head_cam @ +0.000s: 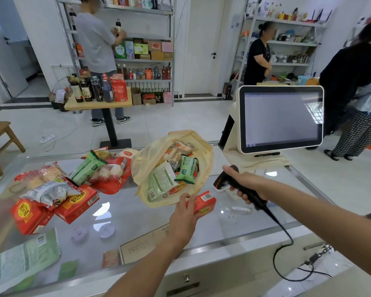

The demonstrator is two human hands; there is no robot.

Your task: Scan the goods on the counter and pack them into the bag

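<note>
The left hand (pixel 183 213) grips a red box (pixel 206 203) at the near rim of the yellow bag (pixel 207 159), apparently just outside it, above the glass worktop (pixel 133 213). The right hand (pixel 245 183) is wrapped round the black scanner (pixel 222 182), just right of the bag.

left hand (pixel 183 211) – holds red box (pixel 206 203) at bag (pixel 208 161) rim | right hand (pixel 247 183) – grips scanner (pixel 222 183) | unpacked goods (pixel 58 189) on counter (pixel 137 213)

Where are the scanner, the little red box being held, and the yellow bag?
Black handheld barcode scanner (pixel 222 182): head view, on its front end.
Small red cardboard box (pixel 205 203): head view, on its top face.
Translucent yellow plastic bag (pixel 205 168): head view, on its bare right wall.
</note>
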